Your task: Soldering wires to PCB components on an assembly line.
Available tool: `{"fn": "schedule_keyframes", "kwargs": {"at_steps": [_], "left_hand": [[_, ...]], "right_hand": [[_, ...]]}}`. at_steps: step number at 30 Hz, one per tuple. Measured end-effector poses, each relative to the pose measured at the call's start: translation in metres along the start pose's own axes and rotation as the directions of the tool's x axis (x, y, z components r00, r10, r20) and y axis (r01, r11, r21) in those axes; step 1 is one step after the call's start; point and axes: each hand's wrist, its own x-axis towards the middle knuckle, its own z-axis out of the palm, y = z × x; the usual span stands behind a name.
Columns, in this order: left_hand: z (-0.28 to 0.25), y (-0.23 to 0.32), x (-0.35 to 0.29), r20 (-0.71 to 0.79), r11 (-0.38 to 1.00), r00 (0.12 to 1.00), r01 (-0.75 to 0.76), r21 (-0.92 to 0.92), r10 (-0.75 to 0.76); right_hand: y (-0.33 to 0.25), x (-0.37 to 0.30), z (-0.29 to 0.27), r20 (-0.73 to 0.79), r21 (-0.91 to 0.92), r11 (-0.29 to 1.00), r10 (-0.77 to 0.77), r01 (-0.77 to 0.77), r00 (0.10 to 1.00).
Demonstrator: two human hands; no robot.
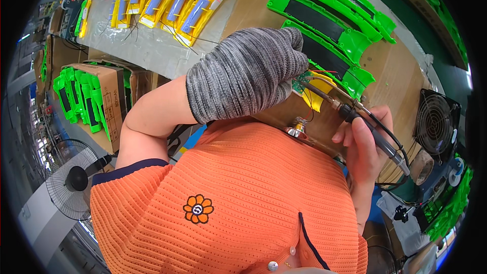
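My left hand (253, 73), in a grey knitted glove, is curled closed beside a green circuit board (303, 82). Its fingertips are turned away, so what they grip is hidden. The board sits on a yellow plastic holder (315, 97), with thin red and black wires about it. In my bare right hand (366, 139) is a soldering iron (378, 139) with a dark grey handle and a thin tube alongside. Its tip points at the board, close to the gloved fingers. A shiny metal reflector cup (297, 128) is wired up just below the holder.
Green plastic housings (324, 20) with black panels lie behind my hands. Yellow holders with blue battery cells (177, 5) line the far left. A cardboard box (109, 104) of green housings stands left, near a fan (73, 180). At right is a black square fan (436, 122).
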Motion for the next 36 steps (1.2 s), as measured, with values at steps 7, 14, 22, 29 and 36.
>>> {"fn": "schedule_keyframes", "kwargs": {"at_steps": [7,14,22,29,36], "left_hand": [[-0.001,-0.002,0.0,0.002,1.0,1.0,-0.015,-0.01,0.015],[0.001,-0.004,0.0,-0.002,1.0,1.0,-0.025,-0.004,0.025],[-0.001,-0.002,0.002,0.015,0.999,1.0,-0.014,0.034,0.014],[0.001,-0.003,0.002,-0.008,1.0,1.0,-0.03,0.001,0.03],[0.0,-0.003,0.001,0.022,0.999,0.999,-0.026,0.045,0.025]], "right_hand": [[-0.003,0.0,0.002,-0.025,0.019,1.0,0.002,-0.001,1.0],[-0.004,0.001,0.002,-0.013,-0.022,1.0,0.022,-0.022,1.0],[-0.007,0.001,0.002,-0.014,-0.027,0.999,0.028,-0.029,1.0],[-0.008,0.001,0.004,-0.021,-0.035,0.999,0.041,-0.042,0.999],[-0.012,-0.001,0.002,-0.081,-0.035,0.996,0.078,-0.081,0.994]]}}
